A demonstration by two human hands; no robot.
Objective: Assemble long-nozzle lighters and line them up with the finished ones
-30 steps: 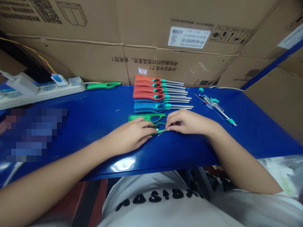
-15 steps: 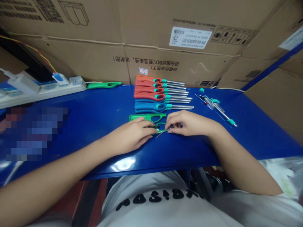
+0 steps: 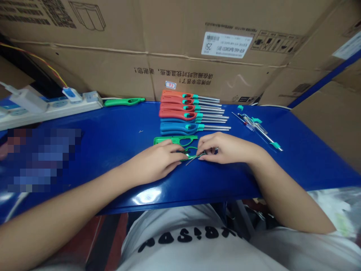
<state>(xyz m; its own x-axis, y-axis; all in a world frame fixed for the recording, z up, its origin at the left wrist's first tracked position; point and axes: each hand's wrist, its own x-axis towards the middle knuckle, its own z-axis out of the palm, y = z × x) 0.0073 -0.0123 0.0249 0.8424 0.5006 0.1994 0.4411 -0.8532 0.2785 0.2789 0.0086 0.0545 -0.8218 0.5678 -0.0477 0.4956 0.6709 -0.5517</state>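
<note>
Under my left hand (image 3: 160, 160) lies a green lighter casing half (image 3: 191, 148), its trigger loop showing past my fingertips, which are closed on it. Dark small parts sit in that casing, mostly covered by my fingers. My right hand (image 3: 218, 148) is closed in a pinch at the casing's right end. From its fingertips a thin grey metal piece (image 3: 191, 161) slants down to the left; its exact kind is unclear. A second green casing half (image 3: 158, 140) rests just behind my left hand, inner side up.
Several orange, red and blue lighters (image 3: 177, 113) lie stacked behind my hands. Loose lighter parts (image 3: 261, 130) with a metal tube are at right. Another green casing piece (image 3: 122, 102) lies beside a power strip (image 3: 53, 113). A cardboard box (image 3: 180, 45) walls off the back.
Both hands stay in almost the same place. The right fingertips and the thin metal piece have shifted very slightly at the casing.
</note>
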